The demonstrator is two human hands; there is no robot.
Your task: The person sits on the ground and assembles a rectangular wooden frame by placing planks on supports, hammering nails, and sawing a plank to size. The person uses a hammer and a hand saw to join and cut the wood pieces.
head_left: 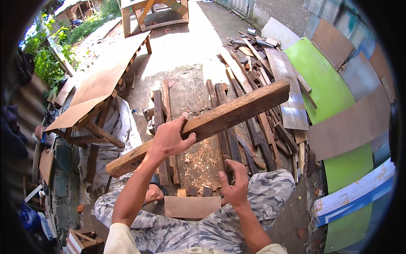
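A long, thick brown wooden beam is held up in front of me, slanting from lower left to upper right. My left hand grips it near the middle, with the thumb on the near face. Apart from the beam, my right hand hovers over my right thigh, its fingers curved and spread with nothing in them. Between my legs lies a small flat board. Short wood blocks sit just beyond it, next to scattered wood shavings.
Dark wooden beams lie on the ground on both sides ahead. A heap of scrap timber is on the right, beside green panels and brown sheets. At left stands a plywood-topped table; another wooden frame is far ahead.
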